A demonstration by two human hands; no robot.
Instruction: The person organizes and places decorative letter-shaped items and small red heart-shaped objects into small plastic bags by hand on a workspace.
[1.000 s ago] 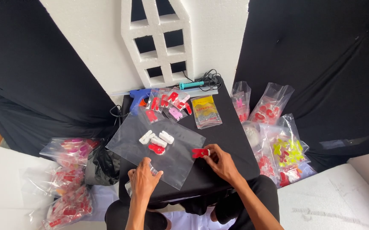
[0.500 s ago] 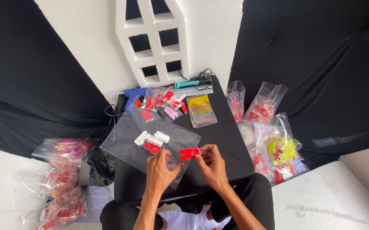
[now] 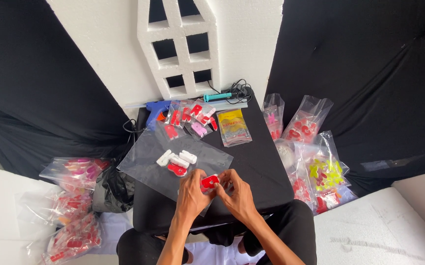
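I have both hands together at the near edge of the worktop (image 3: 261,172), pinching one small red piece (image 3: 209,182) between them. My left hand (image 3: 191,192) grips it from the left, fingers curled under and thumb on top; my right hand (image 3: 237,194) closes on it from the right, fingertips meeting the piece at its edge. So the piece sits right between the two hands, touching both, neither one nearer than the other. It looks roughly as wide as it is tall, with a pale patch in the middle; I cannot pick out a clear long axis.

Under and just beyond my left hand lies a clear plastic sheet (image 3: 148,157), spread flat on the worktop. On it, just ahead and to the left of the left hand, sit a few white pieces (image 3: 178,157) and another red one (image 3: 177,170), close together and touching.

Farther ahead is a cluster of small bags with red and pink letters (image 3: 192,115), and to the right of that a bag with yellow contents (image 3: 233,126). Beyond them, at the far edge, lie a blue glue gun (image 3: 154,109) and a teal tool (image 3: 218,96) with a coiled cord, below a white foam lattice (image 3: 178,46).

Off to the right of my right hand more bags (image 3: 315,162) hang off the worktop's side; off to the left, well apart, another heap of bags (image 3: 70,196) lies on the floor.
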